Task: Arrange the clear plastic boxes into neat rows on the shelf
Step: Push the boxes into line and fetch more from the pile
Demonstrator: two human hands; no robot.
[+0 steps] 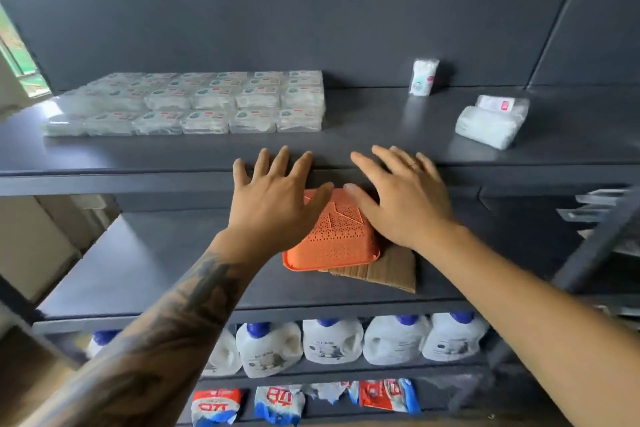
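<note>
Shelf (381, 146) dark, boxes (194, 102) in rows; left hand (273, 198) spread; right hand (405, 198) spread

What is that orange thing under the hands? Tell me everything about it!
The orange basket looks like a plastic tray turned upside down, so its bottom faces up. It is squarish with rounded corners and a flat rim, and its surface is full of tiny holes, with a raised zigzag shape. It lies on the dark middle shelf, partly on top of a piece of brown cardboard. Both open hands are in front of it in the picture; whether they touch it cannot be told.
</note>
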